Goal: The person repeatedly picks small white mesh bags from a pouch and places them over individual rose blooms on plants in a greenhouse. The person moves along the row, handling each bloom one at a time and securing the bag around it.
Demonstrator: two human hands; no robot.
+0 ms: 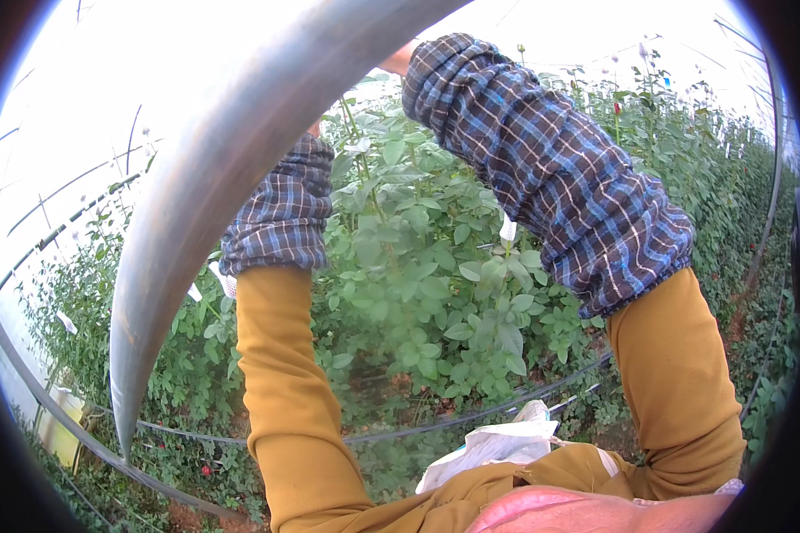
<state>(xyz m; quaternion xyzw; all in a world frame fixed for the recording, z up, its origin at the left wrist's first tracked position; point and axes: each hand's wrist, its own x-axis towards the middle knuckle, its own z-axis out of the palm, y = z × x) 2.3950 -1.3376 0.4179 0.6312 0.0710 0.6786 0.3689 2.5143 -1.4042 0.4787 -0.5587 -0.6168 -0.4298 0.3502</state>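
Both arms reach up and forward in mustard sleeves with plaid oversleeves. A thick grey metal pipe [233, 146], close to the camera, hides most of both hands. Of my left hand [315, 128], only a sliver of skin shows beside the pipe. My right hand [399, 60] shows a small part near the wrist, at the top of the view. Tall leafy stems [373, 186], which look like rose plants, rise between the forearms, close to both hands. Whether either hand holds anything is hidden.
White mesh bud sleeves [509, 228] sit on some stems. A dark hose or line [433, 430] curves low across the bed. A white bag [490, 448] hangs at my waist. More plants [693, 160] stand at right, under a greenhouse frame [73, 173].
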